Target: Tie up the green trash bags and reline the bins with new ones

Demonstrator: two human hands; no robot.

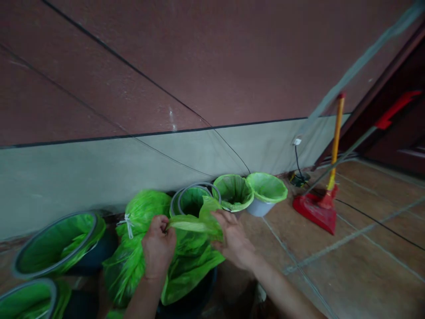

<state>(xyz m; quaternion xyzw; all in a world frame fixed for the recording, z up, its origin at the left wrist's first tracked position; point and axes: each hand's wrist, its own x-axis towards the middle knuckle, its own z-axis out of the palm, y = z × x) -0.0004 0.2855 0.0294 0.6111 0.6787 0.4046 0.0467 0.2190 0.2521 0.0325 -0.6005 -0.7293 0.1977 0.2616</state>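
Note:
A green plastic bag (191, 270) hangs in and over a dark bin (202, 292) below my hands. My left hand (159, 243) is closed, pinching one end of a stretched strip of the bag's edge. On the other side, my right hand (234, 237) grips the bag's top, slightly blurred, its fingertips partly hidden by the film. Left of my left hand sits a filled green bag (146, 208) tied with a white string (129, 225). Just behind my hands stands a bin with a grey rim (175, 204) and a green liner.
Two small lined bins, one green-rimmed (232, 206) and one white (260, 207), stand against the wall. Larger lined bins (78, 261) are at the left. A red dustpan (315, 213) and a yellow-handled broom (335, 141) stand at right. A black cable (375, 226) crosses the tiles.

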